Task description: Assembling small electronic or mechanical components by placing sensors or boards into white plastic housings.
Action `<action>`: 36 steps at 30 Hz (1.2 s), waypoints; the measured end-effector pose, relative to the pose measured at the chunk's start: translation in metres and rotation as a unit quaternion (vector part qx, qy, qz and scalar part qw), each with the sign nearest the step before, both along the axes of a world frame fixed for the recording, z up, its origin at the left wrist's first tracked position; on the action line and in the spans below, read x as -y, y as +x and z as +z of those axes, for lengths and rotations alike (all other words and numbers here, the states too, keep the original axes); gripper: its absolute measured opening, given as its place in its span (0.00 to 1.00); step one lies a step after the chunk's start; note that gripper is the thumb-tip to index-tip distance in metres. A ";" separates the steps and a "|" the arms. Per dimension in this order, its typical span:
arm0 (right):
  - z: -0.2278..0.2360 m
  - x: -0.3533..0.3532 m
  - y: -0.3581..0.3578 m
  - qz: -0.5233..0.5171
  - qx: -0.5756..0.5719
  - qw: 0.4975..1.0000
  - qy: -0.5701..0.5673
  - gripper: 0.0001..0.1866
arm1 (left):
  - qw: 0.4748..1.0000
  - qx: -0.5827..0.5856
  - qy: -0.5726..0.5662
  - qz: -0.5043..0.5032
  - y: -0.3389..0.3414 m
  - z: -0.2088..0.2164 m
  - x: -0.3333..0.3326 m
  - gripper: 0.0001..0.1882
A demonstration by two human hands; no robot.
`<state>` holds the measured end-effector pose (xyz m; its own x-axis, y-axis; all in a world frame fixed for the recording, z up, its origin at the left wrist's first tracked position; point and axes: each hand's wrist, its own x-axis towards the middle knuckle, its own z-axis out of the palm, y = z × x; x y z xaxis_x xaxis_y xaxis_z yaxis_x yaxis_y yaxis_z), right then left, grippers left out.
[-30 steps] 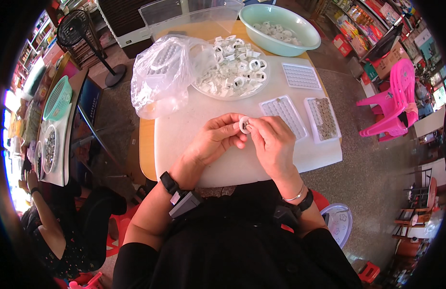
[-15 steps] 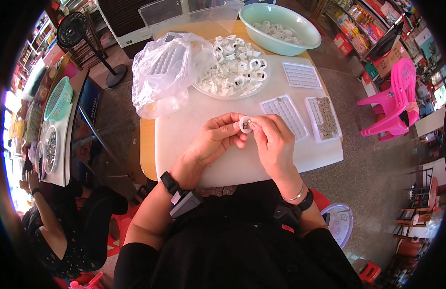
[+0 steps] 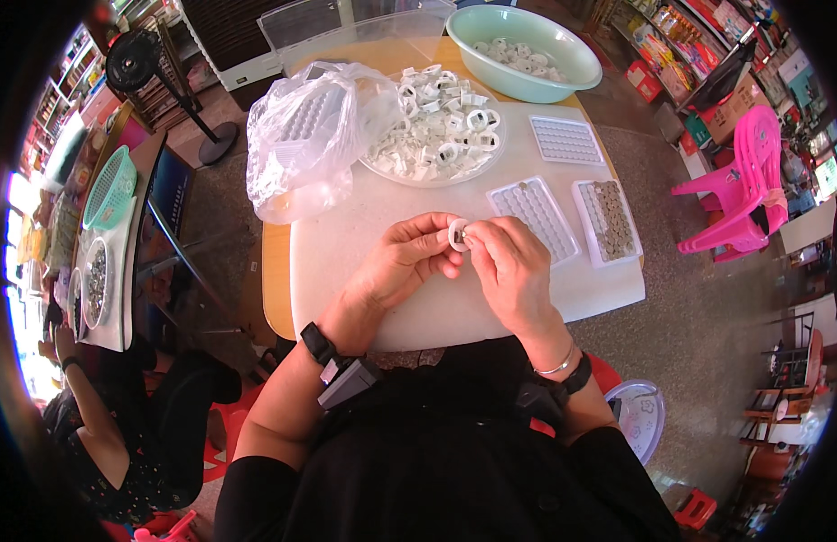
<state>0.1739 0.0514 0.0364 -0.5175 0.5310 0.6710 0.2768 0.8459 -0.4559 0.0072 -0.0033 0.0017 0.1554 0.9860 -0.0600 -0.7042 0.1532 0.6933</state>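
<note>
My left hand (image 3: 402, 259) pinches a small white plastic ring (image 3: 456, 236) with a dark opening in its middle, held just above the white tabletop (image 3: 382, 330). From the other side, the thumb and forefinger of my right hand (image 3: 516, 275) close together at the ring's right edge. Whatever sits between those fingertips is too small to make out. Just beyond my right hand lies a white dimpled tray (image 3: 543, 226). Beside it, a second tray (image 3: 613, 237) has rows of small grey-brown round pieces in it.
A heaped clear dish (image 3: 382, 169) of white plastic parts sits beyond my hands, beside a clear plastic bag (image 3: 323, 194) with trays inside. Farther off are another dimpled tray (image 3: 565, 142) and a pale green basin (image 3: 563, 86). Another person's arm (image 3: 98, 411) shows at far left.
My right fingertips have closed in against the ring, covering a small bit that showed beside it before. The ring has turned slightly in my left fingers.
</note>
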 end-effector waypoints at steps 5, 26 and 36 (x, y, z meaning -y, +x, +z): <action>0.008 -0.003 0.003 0.038 0.040 0.998 0.010 0.09 | 1.000 -0.017 0.000 0.001 0.000 0.000 0.001 0.12; 0.009 -0.011 0.009 0.097 0.023 0.973 -0.206 0.04 | 0.998 -0.051 -0.023 -0.008 0.001 -0.003 0.001 0.15; 0.011 -0.013 0.011 0.090 0.048 0.967 -0.235 0.02 | 0.995 -0.088 -0.030 -0.025 0.000 -0.004 0.001 0.16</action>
